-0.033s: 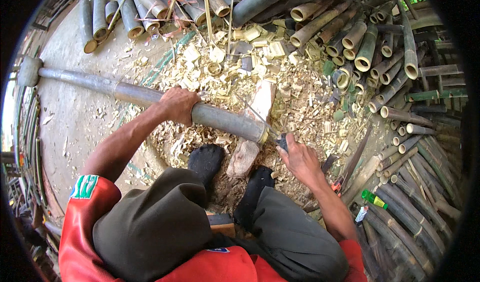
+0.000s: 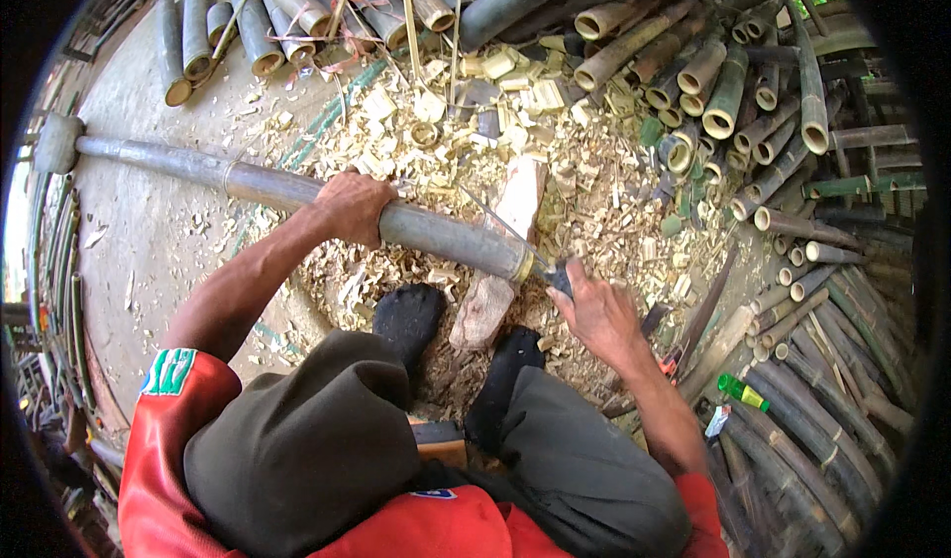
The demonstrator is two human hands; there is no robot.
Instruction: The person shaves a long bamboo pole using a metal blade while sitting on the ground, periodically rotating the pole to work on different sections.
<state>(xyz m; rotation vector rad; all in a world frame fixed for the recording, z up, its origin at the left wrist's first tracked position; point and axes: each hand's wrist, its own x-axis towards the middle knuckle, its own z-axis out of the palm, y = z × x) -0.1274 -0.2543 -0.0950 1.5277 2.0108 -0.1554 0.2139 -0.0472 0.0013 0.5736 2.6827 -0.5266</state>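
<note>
A long grey-green bamboo pole slants from the far left down to the middle, its pale cut end lying over a wooden block. My left hand is wrapped round the pole from above, a short way back from that end. In my right hand is the dark handle of a knife. Its thin blade crosses the pole's cut end, pointing up and to the left; whether the edge touches the bamboo there I cannot tell. My right fingers are closed and slightly blurred.
Pale shavings cover the floor around the block. Bamboo poles lie at the far side, and stacked bamboo fills the right. A green bottle lies on the right stack. My dark-covered feet flank the block.
The knife blade has shifted slightly to the left across the pole's end, with a small movement of my right hand. My left hand and the pole look unmoved.
</note>
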